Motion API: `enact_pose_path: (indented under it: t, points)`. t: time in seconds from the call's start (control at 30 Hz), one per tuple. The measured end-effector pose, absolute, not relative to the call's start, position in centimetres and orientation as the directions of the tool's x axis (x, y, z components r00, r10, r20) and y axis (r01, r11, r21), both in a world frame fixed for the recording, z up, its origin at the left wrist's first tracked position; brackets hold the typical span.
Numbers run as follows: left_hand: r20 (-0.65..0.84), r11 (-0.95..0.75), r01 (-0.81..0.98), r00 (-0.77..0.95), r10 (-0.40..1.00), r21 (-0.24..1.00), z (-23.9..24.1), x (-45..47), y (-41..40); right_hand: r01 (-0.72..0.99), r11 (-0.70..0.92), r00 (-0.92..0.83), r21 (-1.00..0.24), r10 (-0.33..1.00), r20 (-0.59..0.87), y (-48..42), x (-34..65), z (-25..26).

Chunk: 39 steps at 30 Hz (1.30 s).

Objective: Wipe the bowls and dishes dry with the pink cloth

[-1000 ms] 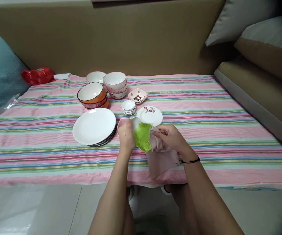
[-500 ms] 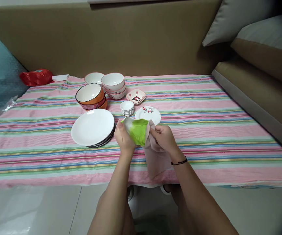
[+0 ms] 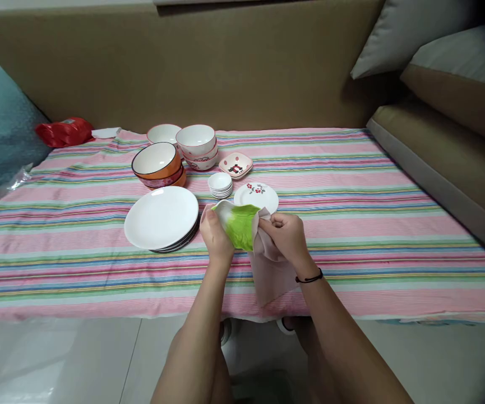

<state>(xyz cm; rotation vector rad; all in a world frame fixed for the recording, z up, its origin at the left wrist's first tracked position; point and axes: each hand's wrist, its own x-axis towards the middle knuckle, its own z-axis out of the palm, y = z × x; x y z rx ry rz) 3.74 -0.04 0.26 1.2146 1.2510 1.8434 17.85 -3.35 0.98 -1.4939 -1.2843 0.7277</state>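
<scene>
A green and white dish point(image 3: 240, 225) with a wavy, leaf-like surface is held up in front of me. My left hand point(image 3: 217, 235) grips its white end, with the thumb on top and a bit of cloth showing behind the fingers. At the green end, my right hand point(image 3: 283, 234) pinches a pale pinkish cloth point(image 3: 269, 275) folded over the rim; the rest of the cloth hangs down. Just behind the dish lies a white plate with red flowers point(image 3: 263, 196). A stack of small white bowls point(image 3: 220, 185) stands to its left.
Large white plates point(image 3: 162, 219) are stacked left of my hands. Behind them are orange bowls point(image 3: 158, 163), white bowls with red rims point(image 3: 197, 143) and a squarish patterned dish point(image 3: 236, 165). A striped cloth point(image 3: 372, 224) covers the seat; a red bag point(image 3: 64, 132) lies at the back left.
The view has shifted very slightly. Both hands keep their hold on the dish and the cloth, with hardly any movement.
</scene>
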Motion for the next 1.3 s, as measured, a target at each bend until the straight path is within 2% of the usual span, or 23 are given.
enact_pose_path:
  t: [0.13,0.37,0.43,0.5,0.6,0.67,0.73,0.8,0.9,1.0,1.13,1.3]
  points:
    - [0.28,-0.336,-0.03,-0.485,0.828,0.942,0.9,4.1,-0.2,0.324,0.097,0.182,-0.941,0.97,0.162,-3.1,17.8,1.1]
    - [0.166,-0.275,-0.085,-0.619,0.768,0.958,1.8,4.2,-0.7,-0.071,-0.053,-0.082,-0.996,0.995,-0.047,-3.1,17.1,0.8]
    - [0.163,-0.287,-0.096,-0.634,0.756,0.953,1.7,4.1,-0.7,-0.107,-0.088,-0.101,-0.99,0.992,-0.077,-3.2,16.6,0.9]
    - [0.177,-0.288,-0.084,-0.616,0.767,0.954,1.5,4.1,-0.7,-0.049,-0.091,-0.049,-0.995,0.995,-0.088,-3.3,16.2,1.1]
    - [0.17,-0.239,-0.079,-0.493,0.853,0.968,1.3,4.3,-0.6,0.105,-0.059,0.203,-0.993,0.978,-0.037,-3.3,16.3,1.3]
    - [0.105,-0.16,-0.139,-0.339,0.935,0.977,1.2,4.5,-0.5,0.209,-0.018,0.379,-0.978,0.923,0.064,-3.1,16.9,1.2]
    - [0.022,-0.052,-0.23,-0.131,0.991,0.972,1.3,4.4,-0.3,0.319,0.027,0.467,-0.947,0.865,0.182,-2.7,17.8,1.1]
    - [-0.052,0.07,-0.279,0.071,0.996,0.958,1.5,4.1,-0.1,0.43,0.082,0.46,-0.899,0.837,0.296,-2.5,18.9,0.9]
    - [-0.167,0.229,-0.197,0.289,0.943,0.953,1.7,3.3,-0.1,0.55,0.172,0.362,-0.817,0.833,0.419,-2.3,20.0,0.8]
    - [-0.177,0.211,-0.034,0.43,0.885,0.977,1.9,2.9,-0.5,0.603,0.228,0.284,-0.765,0.834,0.473,-2.5,20.1,0.8]
    - [-0.131,0.105,0.082,0.465,0.875,0.991,1.7,3.3,-1.1,0.662,0.222,0.304,-0.715,0.793,0.528,-2.6,19.8,0.8]
    - [-0.011,0.006,0.017,0.274,0.962,1.0,0.9,3.9,-1.3,0.635,0.257,0.237,-0.728,0.833,0.501,-2.5,19.5,1.0]
